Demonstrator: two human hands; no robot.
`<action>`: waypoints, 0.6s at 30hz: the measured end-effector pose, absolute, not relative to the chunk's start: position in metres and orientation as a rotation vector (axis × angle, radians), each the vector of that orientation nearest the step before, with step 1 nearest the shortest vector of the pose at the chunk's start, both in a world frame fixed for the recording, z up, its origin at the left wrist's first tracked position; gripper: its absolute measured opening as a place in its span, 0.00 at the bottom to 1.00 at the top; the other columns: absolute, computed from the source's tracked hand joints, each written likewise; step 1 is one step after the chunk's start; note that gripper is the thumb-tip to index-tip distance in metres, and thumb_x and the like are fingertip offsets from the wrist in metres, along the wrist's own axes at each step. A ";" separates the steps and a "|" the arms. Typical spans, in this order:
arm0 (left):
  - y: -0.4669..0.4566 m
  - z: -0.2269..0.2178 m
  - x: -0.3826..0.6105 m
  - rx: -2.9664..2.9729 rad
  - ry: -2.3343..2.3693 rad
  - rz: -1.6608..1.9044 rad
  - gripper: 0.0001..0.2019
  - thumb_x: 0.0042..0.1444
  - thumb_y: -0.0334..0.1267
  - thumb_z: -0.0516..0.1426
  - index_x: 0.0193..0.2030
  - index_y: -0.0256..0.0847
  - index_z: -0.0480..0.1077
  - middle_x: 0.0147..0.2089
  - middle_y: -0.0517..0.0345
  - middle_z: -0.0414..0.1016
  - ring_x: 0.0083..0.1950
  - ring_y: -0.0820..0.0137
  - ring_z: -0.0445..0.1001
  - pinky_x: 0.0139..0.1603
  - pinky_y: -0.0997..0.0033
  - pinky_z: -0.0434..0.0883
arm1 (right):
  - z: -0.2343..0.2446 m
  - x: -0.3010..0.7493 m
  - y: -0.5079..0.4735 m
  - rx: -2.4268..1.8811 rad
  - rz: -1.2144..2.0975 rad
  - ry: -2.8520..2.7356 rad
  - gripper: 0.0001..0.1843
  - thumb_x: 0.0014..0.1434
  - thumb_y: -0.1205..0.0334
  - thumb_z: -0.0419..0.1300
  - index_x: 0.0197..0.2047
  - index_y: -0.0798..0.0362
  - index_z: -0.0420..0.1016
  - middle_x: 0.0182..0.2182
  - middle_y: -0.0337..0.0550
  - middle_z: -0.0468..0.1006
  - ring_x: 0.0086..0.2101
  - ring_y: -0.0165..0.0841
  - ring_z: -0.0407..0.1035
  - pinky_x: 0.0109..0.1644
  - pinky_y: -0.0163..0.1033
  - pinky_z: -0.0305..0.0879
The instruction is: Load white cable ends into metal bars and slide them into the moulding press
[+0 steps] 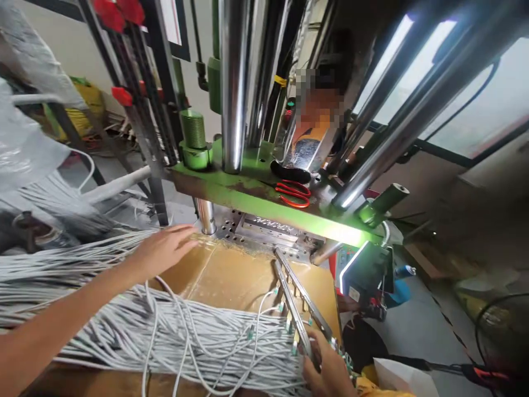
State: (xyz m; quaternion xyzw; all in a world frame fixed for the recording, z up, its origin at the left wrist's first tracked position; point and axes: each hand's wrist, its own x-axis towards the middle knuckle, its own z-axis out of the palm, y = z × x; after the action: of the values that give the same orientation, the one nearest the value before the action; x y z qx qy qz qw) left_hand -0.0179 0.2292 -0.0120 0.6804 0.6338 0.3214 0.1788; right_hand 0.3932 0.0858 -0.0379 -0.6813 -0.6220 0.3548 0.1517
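My right grip [328,366]: closed round the near ends of two metal bars [292,306], above the desk [235,281] | long axis: away, slightly left, toward the press bed [264,238] | my left grip [167,251]: loosely spread, farther off

You are in a factory workshop, by the look of it one that moulds cable ends. In front of you stands a press, with thick polished guide columns [235,99] rising through a green platen [256,205] and a drilled metal mould base [264,238] beneath it. Red-handled cutters [294,193] lie on the platen. Heaps of grey cables [198,333] cover much of your brown worktable [235,275], production quantities rather than household ones. Beyond, you have a bare grey floor [407,333] and stuffed yellow sacks [91,107].
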 end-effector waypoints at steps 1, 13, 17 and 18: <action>0.227 -0.008 0.001 1.920 1.724 0.850 0.19 0.55 0.51 0.57 0.48 0.44 0.75 0.54 0.53 0.76 0.55 0.50 0.73 0.59 0.50 0.66 | -0.035 0.393 0.088 -1.909 1.098 -1.737 0.28 0.50 0.62 0.53 0.56 0.54 0.69 0.36 0.44 0.80 0.36 0.37 0.74 0.42 0.36 0.66; 0.211 -0.026 0.132 1.707 1.187 0.701 0.46 0.46 0.39 0.64 0.71 0.41 0.48 0.74 0.47 0.41 0.71 0.54 0.51 0.67 0.58 0.60 | 0.000 0.391 0.130 -1.605 1.396 -1.651 0.36 0.48 0.62 0.62 0.62 0.54 0.66 0.28 0.37 0.77 0.28 0.33 0.68 0.35 0.35 0.65; 0.224 -0.027 0.109 1.906 1.354 0.912 0.32 0.48 0.40 0.63 0.62 0.44 0.65 0.70 0.48 0.54 0.69 0.54 0.56 0.69 0.57 0.57 | 0.012 0.383 0.173 -1.543 1.352 -1.799 0.32 0.48 0.62 0.64 0.59 0.49 0.70 0.35 0.39 0.80 0.33 0.36 0.71 0.39 0.38 0.68; 0.231 -0.027 0.104 1.929 1.400 0.971 0.31 0.48 0.41 0.64 0.61 0.44 0.66 0.68 0.48 0.57 0.68 0.55 0.58 0.69 0.57 0.57 | 0.014 0.379 0.187 -1.558 1.235 -1.845 0.31 0.48 0.62 0.65 0.58 0.49 0.72 0.39 0.41 0.81 0.37 0.38 0.72 0.44 0.40 0.68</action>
State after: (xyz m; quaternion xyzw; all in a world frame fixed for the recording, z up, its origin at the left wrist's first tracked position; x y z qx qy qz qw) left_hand 0.1042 0.2310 -0.0273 0.7194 0.5223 0.3621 0.2803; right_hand 0.3793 0.1870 0.0135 -0.5613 -0.6646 0.4448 0.2129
